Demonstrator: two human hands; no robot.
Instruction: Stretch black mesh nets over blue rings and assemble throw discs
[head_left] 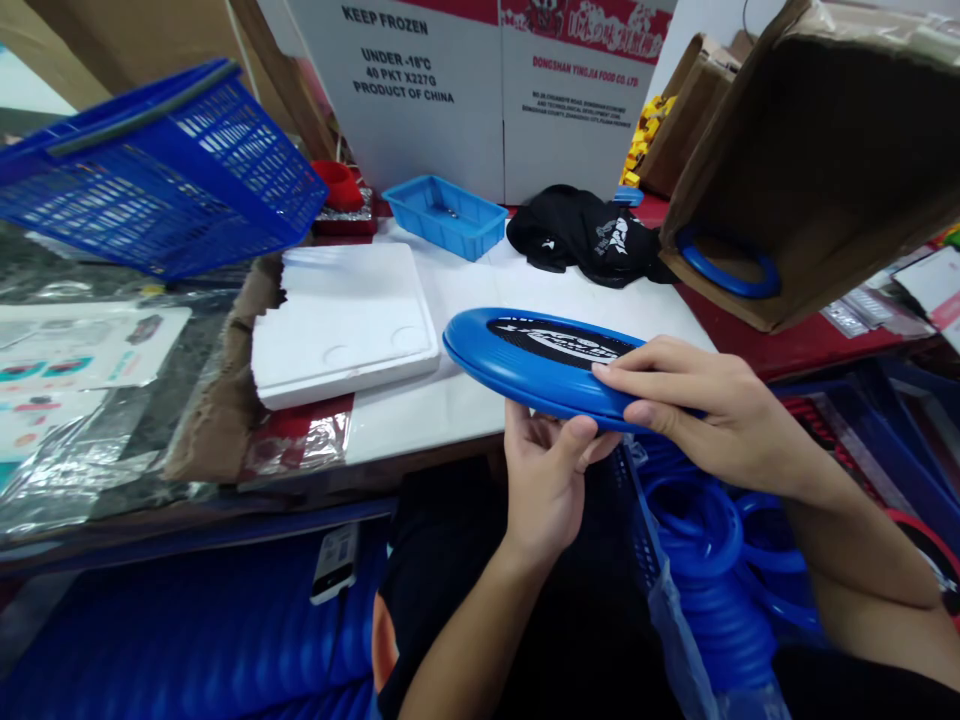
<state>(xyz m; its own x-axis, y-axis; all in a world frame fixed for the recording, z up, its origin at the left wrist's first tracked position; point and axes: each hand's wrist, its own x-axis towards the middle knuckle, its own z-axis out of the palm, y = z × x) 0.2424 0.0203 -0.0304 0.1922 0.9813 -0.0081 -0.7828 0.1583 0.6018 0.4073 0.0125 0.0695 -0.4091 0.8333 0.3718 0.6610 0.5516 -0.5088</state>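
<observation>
Here both hands grip a round blue plastic flying disc with a black printed centre (551,362) above the white table's (450,400) near edge: left hand (546,478) beneath, right hand (705,405) clasping the rim. Loosened fingers might drop it.

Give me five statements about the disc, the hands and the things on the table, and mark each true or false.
1. Both hands hold the blue disc. True: the left hand grips it from below, the right hand at its near rim.
2. The disc has a red centre label. False: the label is black with white print.
3. The blue basket sits tilted at the left. True.
4. The small blue tray lies on the white foam block. False: it stands apart, behind the block, by the white carton.
5. A blue ring lies inside the open brown box. True.
</observation>
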